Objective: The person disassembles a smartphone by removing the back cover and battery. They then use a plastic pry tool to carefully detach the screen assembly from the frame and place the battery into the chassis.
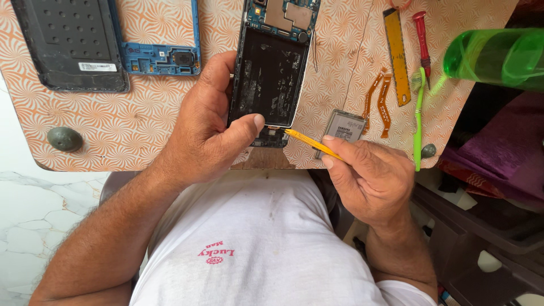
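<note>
My left hand (207, 127) grips the lower end of an opened phone body (272, 73), thumb pressed on its bottom edge. The phone lies face down on the patterned table (141, 124) with its empty battery bay and blue circuit board showing. My right hand (368, 175) holds a thin yellow pry tool (311, 144), whose tip touches the phone's bottom edge by the small lower board. A grey battery (343, 127) lies just right of the phone, close above my right hand.
A dark back cover (71, 45) and blue inner frame (161, 56) lie at far left. Two orange flex cables (377, 102), a yellow flat tool (396, 56), a red screwdriver (422, 37), a green toothbrush (418, 122) and a green bottle (496, 56) lie at right.
</note>
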